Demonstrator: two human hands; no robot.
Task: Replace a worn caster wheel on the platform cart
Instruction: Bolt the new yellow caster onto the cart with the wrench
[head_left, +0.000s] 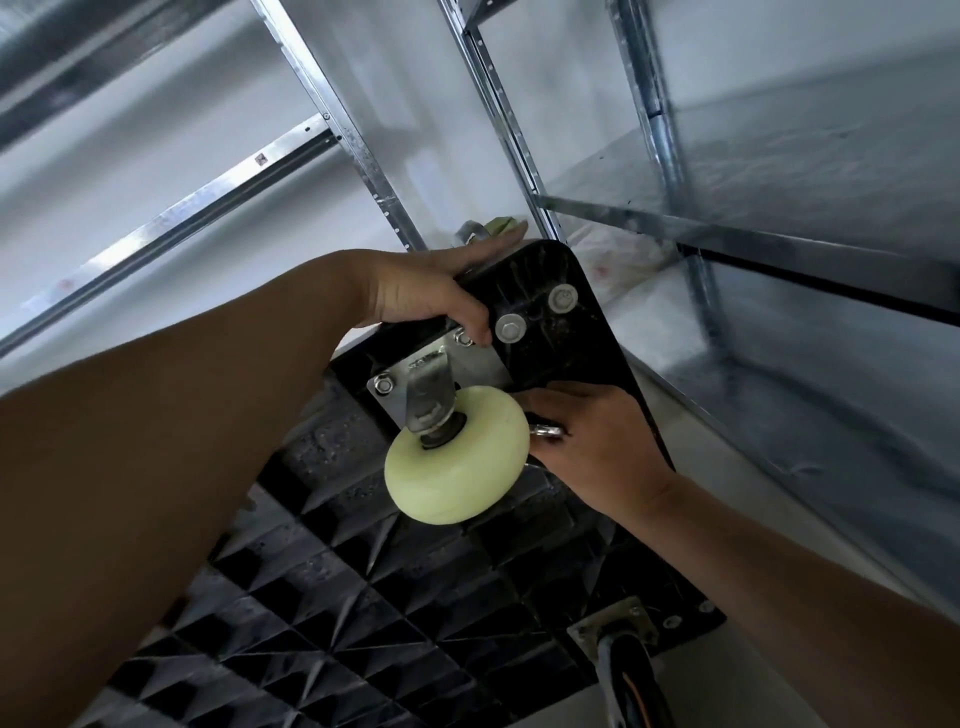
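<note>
Caster wheel (457, 462) bolted to the upturned platform cart (571, 291), my left hand (431, 291) gripping its edge, my right hand (597, 441) curled round a small metal tool (546, 431), which I judge must next seat squarely on a plate bolt (383, 385).

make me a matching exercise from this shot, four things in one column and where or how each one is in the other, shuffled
Column 1
1. pale caster wheel
2. left hand
3. right hand
4. dark caster

Column 2
a. grips the edge of the platform cart
b. at the bottom right of the view
c. on the metal bracket at the centre
d. holds a small metal tool beside the pale wheel

Pairs: 1-c, 2-a, 3-d, 4-b
</note>
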